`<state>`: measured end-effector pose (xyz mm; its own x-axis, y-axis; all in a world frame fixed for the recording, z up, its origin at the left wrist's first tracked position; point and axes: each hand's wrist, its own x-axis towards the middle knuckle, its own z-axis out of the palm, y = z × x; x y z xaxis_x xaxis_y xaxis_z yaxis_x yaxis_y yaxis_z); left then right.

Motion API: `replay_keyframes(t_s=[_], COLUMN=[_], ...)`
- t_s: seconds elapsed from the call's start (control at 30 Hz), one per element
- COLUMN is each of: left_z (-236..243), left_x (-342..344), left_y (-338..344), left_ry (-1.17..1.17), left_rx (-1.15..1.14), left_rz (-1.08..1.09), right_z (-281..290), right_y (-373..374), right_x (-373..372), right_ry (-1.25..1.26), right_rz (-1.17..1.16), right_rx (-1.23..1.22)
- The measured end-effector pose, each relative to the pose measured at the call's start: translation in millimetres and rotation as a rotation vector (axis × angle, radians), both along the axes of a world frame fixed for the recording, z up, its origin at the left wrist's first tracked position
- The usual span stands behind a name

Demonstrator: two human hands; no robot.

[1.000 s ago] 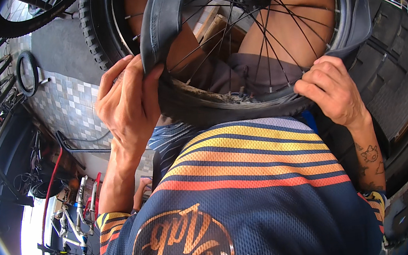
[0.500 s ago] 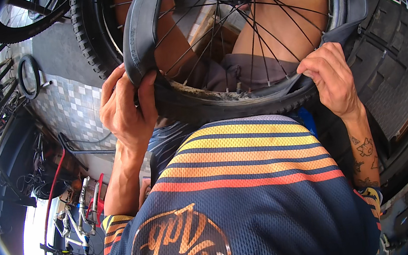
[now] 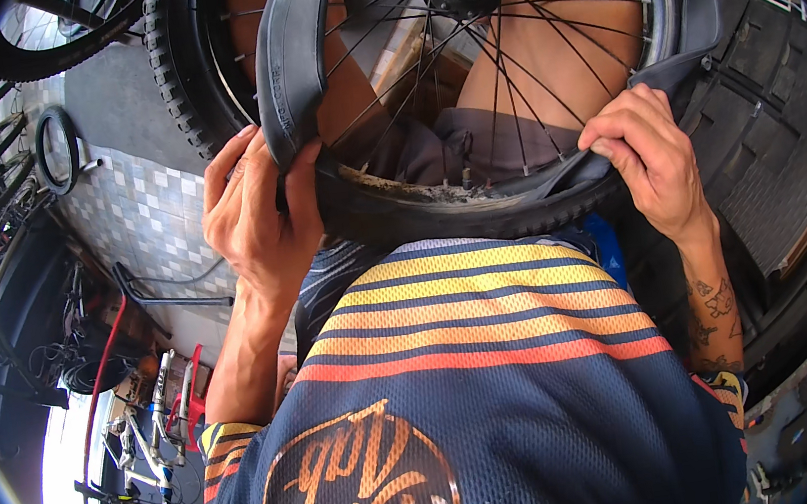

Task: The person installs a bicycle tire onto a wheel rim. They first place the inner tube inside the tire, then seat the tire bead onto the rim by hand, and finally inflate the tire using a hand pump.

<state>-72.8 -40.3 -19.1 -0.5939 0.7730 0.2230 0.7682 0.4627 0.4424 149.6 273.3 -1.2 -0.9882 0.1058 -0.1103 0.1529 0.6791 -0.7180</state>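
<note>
A spoked bicycle wheel (image 3: 501, 62) stands across my lap, with a knobby black tyre (image 3: 399, 215) around its rim. A flat black inner tube (image 3: 292, 75) hangs partly outside the tyre, looping up on the left and again along the right side. My left hand (image 3: 259, 204) is closed around the tube where it meets the tyre at the lower left. At the lower right, my right hand (image 3: 643, 153) pinches the tube at the rim's edge. Between my hands, the tube's valve stem (image 3: 466, 177) pokes through the dirty rim. The wheel's top lies beyond the picture.
Another bicycle wheel (image 3: 67, 53) is at the upper left, and a small loose tyre (image 3: 57, 150) lies on the tiled floor (image 3: 143, 197). A white bike frame (image 3: 151, 435) stands at the lower left. Black panels (image 3: 765, 101) lie on the right.
The wheel has turned or shifted slightly, its valve moving a little left. My right hand has slid slightly left along the rim, still pinching the tube. My left hand has moved slightly right.
</note>
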Motion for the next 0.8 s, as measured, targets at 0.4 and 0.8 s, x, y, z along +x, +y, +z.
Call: replay_keyframes(t_s=[0.4,0.8], left_z=[6.2,42.0], left_x=[-25.2,39.0], left_y=[10.5,100.6], left_ry=[0.048,-0.904], left_rx=[-0.029,0.003], left_rz=[-0.05,-0.43], right_z=[15.8,23.8], right_y=[-18.9,-47.8], right_x=[-27.2,23.2], right_ry=[0.2,-0.209], right_rz=[0.336,-0.808], right_rx=[0.253,0.11])
